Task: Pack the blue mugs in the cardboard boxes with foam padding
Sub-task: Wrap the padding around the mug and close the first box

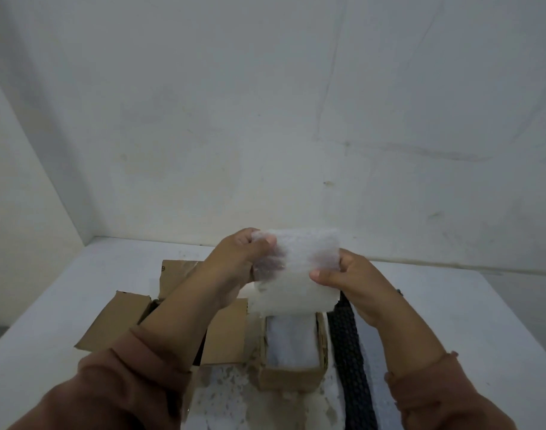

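Observation:
A white foam sheet (296,268) is held up above the table between both hands. My left hand (237,259) pinches its upper left corner. My right hand (349,280) grips its right edge lower down. Below the sheet stands a small open cardboard box (290,377) lined with white padding (291,342). A larger cardboard box (178,311) with its flaps spread open lies to the left, partly hidden by my left forearm. No blue mug is visible.
A dark knobbly strip (349,367) lies on the table right of the small box. White foam crumbs (228,395) are scattered on the white table (467,321) near its front. Pale walls close the table off behind and at the left.

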`<action>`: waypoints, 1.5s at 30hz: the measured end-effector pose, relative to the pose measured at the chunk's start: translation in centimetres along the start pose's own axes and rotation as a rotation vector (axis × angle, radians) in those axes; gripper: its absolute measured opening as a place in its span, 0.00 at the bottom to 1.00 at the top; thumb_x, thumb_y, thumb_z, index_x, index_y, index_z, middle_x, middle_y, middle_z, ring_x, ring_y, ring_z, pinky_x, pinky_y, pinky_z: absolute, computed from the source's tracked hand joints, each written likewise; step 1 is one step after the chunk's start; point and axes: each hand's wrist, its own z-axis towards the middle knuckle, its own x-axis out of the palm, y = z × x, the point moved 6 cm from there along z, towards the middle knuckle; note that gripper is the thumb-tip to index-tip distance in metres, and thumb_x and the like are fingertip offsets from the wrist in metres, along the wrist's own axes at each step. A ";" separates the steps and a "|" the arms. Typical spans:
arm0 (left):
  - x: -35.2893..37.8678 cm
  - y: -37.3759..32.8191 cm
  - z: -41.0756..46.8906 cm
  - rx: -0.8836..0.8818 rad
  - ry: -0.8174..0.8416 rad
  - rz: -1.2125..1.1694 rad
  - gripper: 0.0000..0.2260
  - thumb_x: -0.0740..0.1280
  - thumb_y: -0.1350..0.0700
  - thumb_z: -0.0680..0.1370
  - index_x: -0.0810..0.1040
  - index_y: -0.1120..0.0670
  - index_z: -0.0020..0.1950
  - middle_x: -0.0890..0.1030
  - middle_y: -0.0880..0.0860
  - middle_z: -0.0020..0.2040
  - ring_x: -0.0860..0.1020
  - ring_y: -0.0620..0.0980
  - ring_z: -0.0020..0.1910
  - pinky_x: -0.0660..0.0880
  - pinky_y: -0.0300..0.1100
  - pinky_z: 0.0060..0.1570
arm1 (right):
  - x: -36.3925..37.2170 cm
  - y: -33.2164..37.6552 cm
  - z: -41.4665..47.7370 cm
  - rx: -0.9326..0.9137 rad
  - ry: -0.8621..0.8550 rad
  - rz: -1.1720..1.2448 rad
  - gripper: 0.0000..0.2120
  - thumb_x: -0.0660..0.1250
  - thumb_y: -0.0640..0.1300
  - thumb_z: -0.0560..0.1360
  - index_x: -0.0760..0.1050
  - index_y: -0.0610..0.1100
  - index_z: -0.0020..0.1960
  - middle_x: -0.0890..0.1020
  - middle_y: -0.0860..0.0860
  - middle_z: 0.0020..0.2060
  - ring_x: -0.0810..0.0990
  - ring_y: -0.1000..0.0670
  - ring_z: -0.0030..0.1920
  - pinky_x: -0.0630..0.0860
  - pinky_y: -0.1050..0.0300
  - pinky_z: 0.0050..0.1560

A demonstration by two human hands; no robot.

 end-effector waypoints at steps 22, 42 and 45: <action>-0.8 7.7 -1.5 -0.537 0.069 -0.218 0.19 0.62 0.50 0.79 0.76 0.62 0.62 0.80 0.63 0.59 0.79 0.63 0.57 0.75 0.57 0.57 | -0.4 -3.5 -0.2 -0.050 -0.020 -0.382 0.19 0.57 0.20 0.69 0.83 0.35 0.45 0.77 0.55 0.41 0.76 0.57 0.45 0.71 0.75 0.43; 2.0 10.6 -1.6 -0.559 0.031 -0.050 0.24 0.69 0.66 0.74 0.66 0.59 0.69 0.76 0.57 0.55 0.77 0.57 0.51 0.78 0.52 0.49 | -0.2 -9.8 -0.4 0.288 -0.187 -0.024 0.15 0.62 0.27 0.68 0.68 0.46 0.33 0.74 0.48 0.35 0.72 0.48 0.37 0.71 0.55 0.35; 1.3 11.3 -1.1 -0.442 -0.139 0.223 0.27 0.68 0.65 0.75 0.62 0.55 0.70 0.73 0.55 0.58 0.75 0.50 0.46 0.78 0.42 0.40 | -0.1 -11.2 -0.6 0.322 -0.324 -0.160 0.13 0.63 0.30 0.70 0.71 0.46 0.34 0.75 0.49 0.35 0.73 0.50 0.36 0.70 0.59 0.33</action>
